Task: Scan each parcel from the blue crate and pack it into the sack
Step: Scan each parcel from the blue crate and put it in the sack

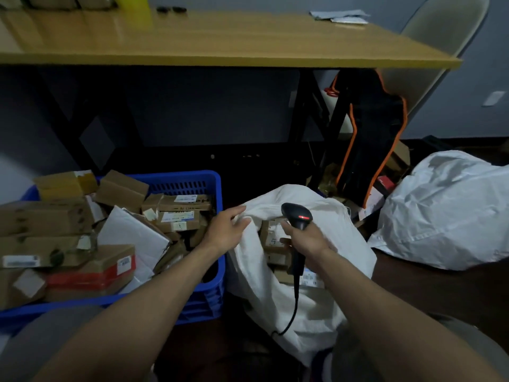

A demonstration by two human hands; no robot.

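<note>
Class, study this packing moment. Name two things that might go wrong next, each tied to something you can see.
1. The scanner in the right hand trails its cable down the front of the sack; anything dropped in may snag it.
2. The left hand alone pinches the rim; if it lets go, the limp cloth may fold over the opening.

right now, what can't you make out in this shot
Head view only:
- Parcels in the sack: mostly hidden by its cloth, the right hand and scanner; count unclear.
- Labels on crate parcels: too small and blurred to read.
- Blue crate: left part cut off by the frame edge, bottom buried under parcels.
</note>
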